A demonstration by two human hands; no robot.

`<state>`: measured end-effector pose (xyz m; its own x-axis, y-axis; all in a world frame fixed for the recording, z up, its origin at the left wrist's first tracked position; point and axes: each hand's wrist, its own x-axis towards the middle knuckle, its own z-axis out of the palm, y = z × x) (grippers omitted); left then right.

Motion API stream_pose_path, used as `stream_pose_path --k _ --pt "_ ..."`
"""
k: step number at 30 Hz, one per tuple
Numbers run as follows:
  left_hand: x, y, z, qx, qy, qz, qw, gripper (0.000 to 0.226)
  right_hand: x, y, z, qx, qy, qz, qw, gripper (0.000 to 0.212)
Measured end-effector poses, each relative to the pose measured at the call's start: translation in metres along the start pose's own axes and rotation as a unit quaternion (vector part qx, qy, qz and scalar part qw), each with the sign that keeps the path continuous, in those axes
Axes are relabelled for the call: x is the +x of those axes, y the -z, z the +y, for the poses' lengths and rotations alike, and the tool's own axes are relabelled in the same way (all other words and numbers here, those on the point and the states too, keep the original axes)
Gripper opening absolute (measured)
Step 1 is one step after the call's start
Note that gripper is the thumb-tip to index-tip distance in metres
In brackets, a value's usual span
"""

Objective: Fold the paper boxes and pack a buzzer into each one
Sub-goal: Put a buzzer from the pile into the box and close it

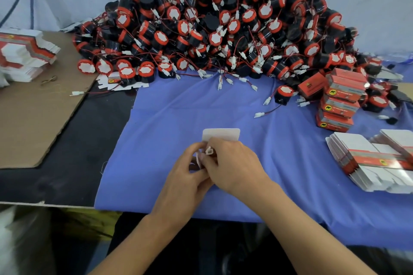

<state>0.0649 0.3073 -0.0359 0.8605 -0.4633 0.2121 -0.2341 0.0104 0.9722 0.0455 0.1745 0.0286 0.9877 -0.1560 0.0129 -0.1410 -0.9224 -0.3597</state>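
Both hands meet over the blue cloth (169,118) at the centre, working one paper box (221,134). Its white top flap sticks up behind my fingers; the rest of the box is mostly hidden. My left hand (190,176) grips the box from the left. My right hand (232,167) curls over it from the right, and a white wire connector (209,151) shows between the fingers. A huge heap of black-and-red buzzers (212,29) with red wires fills the back of the table.
Packed red boxes (342,100) are stacked at the right, with a fanned stack of flat box blanks (368,158) in front of them. More flat blanks (22,53) lie at the far left on brown cardboard (33,118). One loose buzzer (283,94) sits on the cloth.
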Motion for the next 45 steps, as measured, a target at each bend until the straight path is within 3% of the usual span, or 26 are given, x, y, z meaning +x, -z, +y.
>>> stream_pose_path --k 2,4,6,9,11,15,21,27,32,39,42,45 --pt "-0.001 0.004 -0.003 0.046 0.004 -0.001 0.999 0.05 -0.003 0.001 0.002 -0.002 0.036 0.004 0.999 0.026" --pt "-0.003 0.007 -0.008 0.185 -0.037 0.006 0.982 0.052 -0.004 0.0 0.005 -0.024 0.062 -0.019 0.998 0.027" --pt "-0.006 0.009 -0.016 0.247 -0.071 0.005 0.966 0.057 -0.004 -0.002 0.009 -0.047 0.068 -0.058 0.995 0.034" --pt "-0.007 0.01 -0.016 0.203 -0.089 0.018 0.975 0.039 -0.003 -0.001 0.014 -0.064 0.074 -0.096 0.991 0.039" --pt "-0.007 0.012 -0.02 0.196 -0.116 0.024 0.973 0.019 -0.002 -0.001 0.012 -0.068 0.074 -0.08 0.992 0.038" --pt "-0.005 0.015 -0.02 0.169 -0.123 0.044 0.977 0.008 0.001 0.0 0.007 0.031 0.04 -0.021 0.998 0.016" --pt "-0.005 0.019 -0.027 0.157 -0.076 0.076 0.982 0.028 0.004 0.001 0.011 0.1 -0.018 -0.012 0.995 0.016" --pt "-0.005 0.017 -0.024 0.1 -0.069 0.097 0.988 0.023 0.007 0.002 0.007 0.019 0.058 -0.043 0.997 0.019" --pt "-0.006 0.016 -0.028 0.082 -0.036 0.09 0.992 0.059 0.004 0.004 0.01 -0.008 0.09 -0.033 0.995 0.015" --pt "-0.005 0.015 -0.028 0.09 -0.04 0.074 0.992 0.041 0.002 -0.001 0.01 -0.007 0.024 0.02 0.999 0.008" --pt "-0.006 0.017 -0.029 0.102 -0.049 0.077 0.991 0.028 -0.002 -0.002 0.013 -0.03 0.047 0.004 0.998 0.012" --pt "-0.005 0.016 -0.027 0.116 -0.058 0.073 0.989 0.038 -0.005 -0.001 0.017 -0.005 0.063 0.019 0.998 0.011"
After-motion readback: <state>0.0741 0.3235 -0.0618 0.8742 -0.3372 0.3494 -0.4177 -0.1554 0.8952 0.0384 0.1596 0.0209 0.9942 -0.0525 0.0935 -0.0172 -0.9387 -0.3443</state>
